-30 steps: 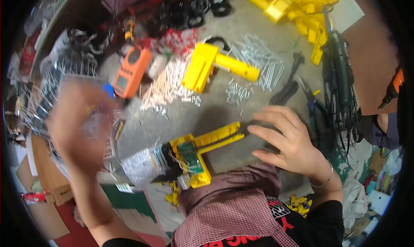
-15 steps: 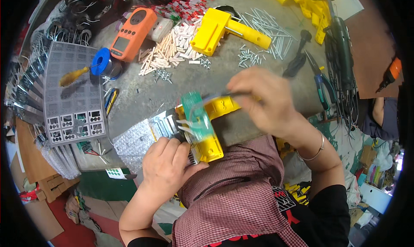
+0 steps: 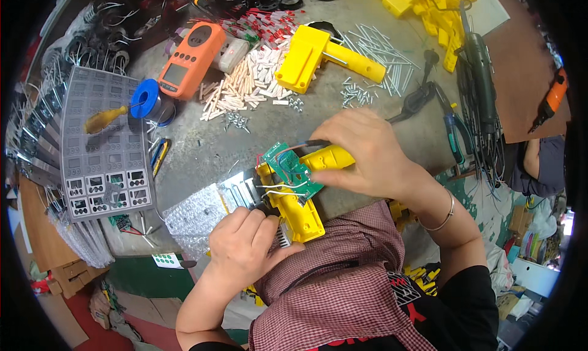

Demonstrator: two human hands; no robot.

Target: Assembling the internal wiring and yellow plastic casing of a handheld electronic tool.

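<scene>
A green circuit board (image 3: 283,160) with red and white wires lies tilted over an open yellow plastic housing (image 3: 301,219) in front of me. My right hand (image 3: 364,146) has closed around the board's right side, the thumb at its edge and the fingers by a black cable end (image 3: 315,143). Fingers curled, my left hand (image 3: 240,244) grips a metal-and-black part (image 3: 244,188) partly covered with bubble wrap (image 3: 196,222), at the housing's left side. White wires run between this part and the board. The palm hides some of the part.
Beyond lie an orange meter (image 3: 191,60), pale sleeves (image 3: 251,75), screws (image 3: 358,94), metal rods (image 3: 389,51) and another yellow housing (image 3: 303,60). A blue solder spool (image 3: 147,100) and a grey panel sheet (image 3: 104,149) are left. Pliers (image 3: 456,130) and a dark green tool (image 3: 481,75) lie right.
The circuit board has swung over, from a blurred upright tilt to a flatter pose above the housing. My right hand has come left and down onto its edge. My left hand keeps its grip.
</scene>
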